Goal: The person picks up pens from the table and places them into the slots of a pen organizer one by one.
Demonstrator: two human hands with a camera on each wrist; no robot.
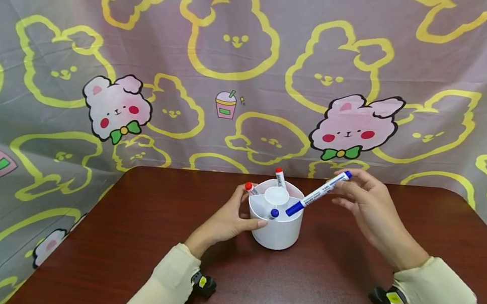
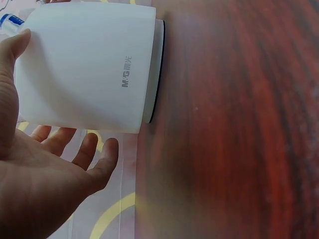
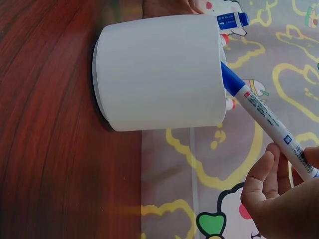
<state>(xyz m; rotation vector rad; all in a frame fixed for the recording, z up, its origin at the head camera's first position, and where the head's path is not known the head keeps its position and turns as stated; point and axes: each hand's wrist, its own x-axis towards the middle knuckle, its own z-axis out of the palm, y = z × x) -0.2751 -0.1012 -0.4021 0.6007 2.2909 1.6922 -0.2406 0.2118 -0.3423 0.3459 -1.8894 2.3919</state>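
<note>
Left hand (image 1: pixel 228 218): fingers relaxed and spread, cupping the left wall of the white pen holder (image 1: pixel 276 232), thumb against its side. Holder stands upright on the dark wooden table (image 1: pixel 322 293), between the 2 hands. Grey lettering "M&G" plus characters too small to read on its wall (image 2: pixel 127 72). Inside it: 2 red-capped markers (image 1: pixel 280 176) and 1 blue-capped marker (image 1: pixel 273 213), each in its own compartment.

Right hand (image 1: pixel 371 208): fingertips pinch the rear end of a blue marker (image 1: pixel 318 193), tilted, blue cap at the holder's right rim. Barrel print unreadable.
</note>
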